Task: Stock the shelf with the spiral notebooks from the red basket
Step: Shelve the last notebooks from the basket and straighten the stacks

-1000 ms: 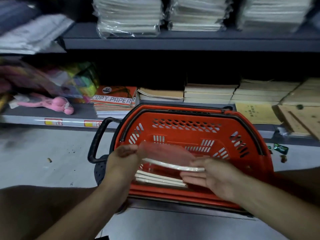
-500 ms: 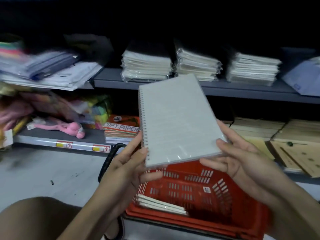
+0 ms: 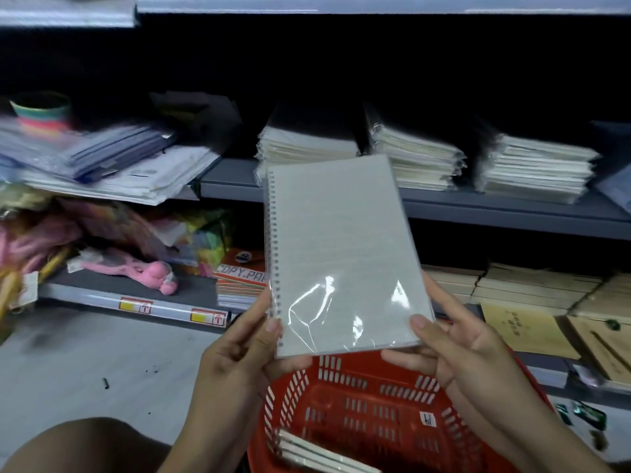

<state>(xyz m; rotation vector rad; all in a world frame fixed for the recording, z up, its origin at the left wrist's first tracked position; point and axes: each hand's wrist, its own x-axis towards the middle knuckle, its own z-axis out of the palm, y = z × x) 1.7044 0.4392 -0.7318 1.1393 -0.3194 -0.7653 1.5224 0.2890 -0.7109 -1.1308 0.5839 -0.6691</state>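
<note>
Held notebook [image 3: 341, 257] up over basket [image 3: 358, 404], both hands pinching its near corners: left hand [image 3: 239, 363] at spiral corner, thumb on cover; right hand [image 3: 454, 349] at opp. corner, thumb on cover, fingers under. Long axis ran away from grip, up twd shelf [image 3: 478, 206]. Stacks [image 3: 416, 158] sat just beyond far edge, slightly right. Prob. right hand nearer. More notebks [image 3: 317, 455] lay in basket, below grip.

A stationery shop: price-tagged shelves [image 3: 478, 208] stacked with wrapped notebooks [image 3: 532, 172].
</note>
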